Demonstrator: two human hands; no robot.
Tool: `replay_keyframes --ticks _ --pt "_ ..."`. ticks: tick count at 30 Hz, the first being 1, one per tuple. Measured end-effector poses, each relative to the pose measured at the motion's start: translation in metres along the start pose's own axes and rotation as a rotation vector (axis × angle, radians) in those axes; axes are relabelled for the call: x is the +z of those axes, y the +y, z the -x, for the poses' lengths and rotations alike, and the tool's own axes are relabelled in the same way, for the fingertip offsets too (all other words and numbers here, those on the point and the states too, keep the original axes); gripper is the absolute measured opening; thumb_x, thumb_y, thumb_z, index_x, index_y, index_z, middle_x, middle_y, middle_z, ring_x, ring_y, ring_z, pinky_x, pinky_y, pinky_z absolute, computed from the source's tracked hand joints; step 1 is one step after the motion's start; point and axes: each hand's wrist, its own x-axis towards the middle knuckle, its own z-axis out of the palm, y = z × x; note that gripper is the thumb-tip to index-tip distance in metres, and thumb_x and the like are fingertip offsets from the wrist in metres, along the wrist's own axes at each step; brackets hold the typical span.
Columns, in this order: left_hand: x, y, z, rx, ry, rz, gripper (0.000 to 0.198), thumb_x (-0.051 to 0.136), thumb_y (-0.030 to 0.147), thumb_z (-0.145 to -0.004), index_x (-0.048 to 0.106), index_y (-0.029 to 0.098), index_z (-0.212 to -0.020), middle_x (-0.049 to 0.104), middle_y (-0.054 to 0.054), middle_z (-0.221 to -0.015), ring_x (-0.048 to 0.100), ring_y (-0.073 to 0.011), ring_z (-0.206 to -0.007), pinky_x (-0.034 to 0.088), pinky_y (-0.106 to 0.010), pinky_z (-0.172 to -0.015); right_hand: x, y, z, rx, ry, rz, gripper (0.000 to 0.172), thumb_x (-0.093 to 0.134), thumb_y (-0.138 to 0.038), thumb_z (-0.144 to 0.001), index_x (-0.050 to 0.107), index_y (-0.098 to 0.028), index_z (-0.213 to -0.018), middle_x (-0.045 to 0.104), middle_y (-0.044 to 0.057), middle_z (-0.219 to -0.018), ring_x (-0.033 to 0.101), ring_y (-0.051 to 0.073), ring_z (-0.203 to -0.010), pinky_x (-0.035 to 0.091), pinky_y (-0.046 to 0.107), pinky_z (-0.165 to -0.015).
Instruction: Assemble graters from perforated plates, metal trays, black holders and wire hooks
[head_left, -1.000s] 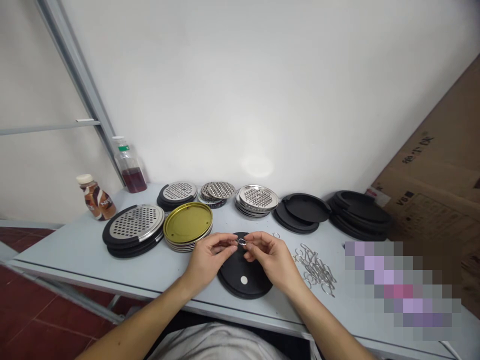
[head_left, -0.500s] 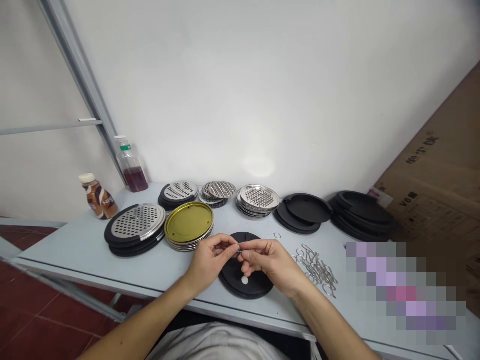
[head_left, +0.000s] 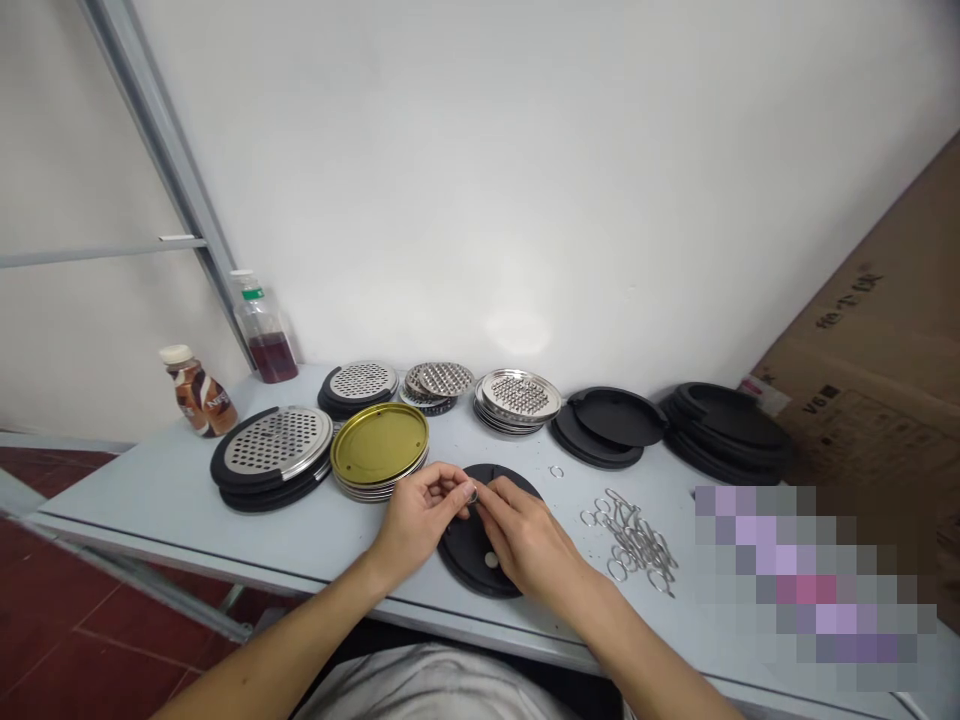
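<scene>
My left hand (head_left: pixel 420 510) pinches a small silver wire ring (head_left: pixel 471 492) between closed fingers, can't tell if my right hand (head_left: pixel 525 540) grips too, above a round black disc (head_left: pixel 463 555), and a slack pinch could drop the ring

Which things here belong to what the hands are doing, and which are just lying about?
Belonging: left hand, right hand, small metal ring at the left fingertips, black round disc beneath, heap of wire rings.

Lying about: brown drink bottle, plastic bottle of dark liquid, cardboard box.

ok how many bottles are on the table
2: a clear plastic bottle of dark liquid by the wall, and a brown-labelled drink bottle at the left end of the table.
</scene>
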Motion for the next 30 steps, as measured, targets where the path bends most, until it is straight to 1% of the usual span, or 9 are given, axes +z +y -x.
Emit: replay_keyframes --ticks 2,7,10,14,19,23,26,30 --pt "0.0 0.0 0.001 0.005 0.001 0.003 0.015 0.068 0.03 -0.086 0.067 0.015 -0.086 0.066 0.001 -0.072 0.065 -0.0115 -0.063 0.053 -0.021 -0.062 0.0 0.0 -0.001 0.0 -0.014 0.055 0.029 0.037 -0.01 -0.096 0.061 -0.014 -0.11 0.056 0.008 -0.086 0.053 0.018 -0.07 0.046 0.028 -0.062" --pt "0.0 -0.003 0.003 0.044 0.01 -0.012 0.014 0.067 0.03 -0.088 0.066 0.016 -0.088 0.067 -0.001 -0.077 0.068 -0.0129 -0.068 0.055 -0.022 -0.067 -0.003 -0.003 -0.002 0.053 -0.041 -0.062 0.024 0.036 -0.013 -0.099 0.059 -0.018 -0.108 0.056 0.005 -0.085 0.054 0.017 -0.072 0.045 0.027 -0.065" --pt "0.0 -0.005 0.004 0.087 0.009 -0.044 0.013 0.067 0.029 -0.088 0.066 0.016 -0.089 0.068 -0.001 -0.078 0.069 -0.0135 -0.069 0.055 -0.023 -0.068 -0.002 -0.004 -0.002 0.078 -0.058 -0.081 0.023 0.036 -0.013 -0.099 0.058 -0.018 -0.104 0.056 0.005 -0.084 0.053 0.017 -0.071 0.043 0.028 -0.064" --pt "0.0 -0.006 0.005 0.105 0.022 -0.066 0.013 0.066 0.03 -0.089 0.066 0.017 -0.089 0.069 -0.001 -0.078 0.07 -0.0142 -0.069 0.056 -0.023 -0.067 -0.003 -0.006 -0.003 0.147 -0.043 -0.133 0.023 0.038 -0.014 -0.099 0.06 -0.018 -0.099 0.058 0.004 -0.083 0.055 0.017 -0.073 0.043 0.027 -0.066" --pt "0.0 -0.009 0.007 0.222 0.059 -0.28 0.011 0.063 0.028 -0.091 0.067 0.017 -0.091 0.071 -0.002 -0.077 0.07 -0.0143 -0.064 0.056 -0.024 -0.065 -0.01 -0.007 -0.006 0.24 -0.03 -0.283 0.024 0.043 -0.02 -0.1 0.067 -0.02 -0.094 0.066 0.004 -0.083 0.059 0.017 -0.079 0.043 0.027 -0.07" --pt "0.001 -0.009 0.007 0.375 0.08 -0.48 0.007 0.061 0.023 -0.092 0.066 0.019 -0.093 0.072 -0.002 -0.078 0.069 -0.0146 -0.068 0.055 -0.025 -0.068 -0.013 -0.008 -0.008 0.314 -0.058 -0.388 0.027 0.044 -0.021 -0.098 0.07 -0.019 -0.092 0.07 0.004 -0.085 0.062 0.018 -0.078 0.044 0.027 -0.072" --pt "0.002 -0.008 0.008 0.483 0.097 -0.595 0.006 0.06 0.019 -0.092 0.066 0.019 -0.093 0.073 -0.002 -0.08 0.069 -0.0144 -0.071 0.054 -0.024 -0.069 -0.013 -0.009 -0.009 0.329 -0.065 -0.413 0.028 0.044 -0.021 -0.098 0.071 -0.019 -0.097 0.072 0.004 -0.088 0.063 0.018 -0.079 0.045 0.027 -0.073" --pt "0.003 -0.009 0.01 0.525 0.088 -0.646 0.007 0.059 0.017 -0.092 0.066 0.019 -0.092 0.073 -0.002 -0.081 0.069 -0.0147 -0.072 0.052 -0.024 -0.071 -0.014 -0.009 -0.008 0.326 -0.07 -0.398 0.028 0.043 -0.019 -0.097 0.07 -0.017 -0.102 0.073 0.007 -0.097 0.064 0.019 -0.087 0.046 0.029 -0.079"
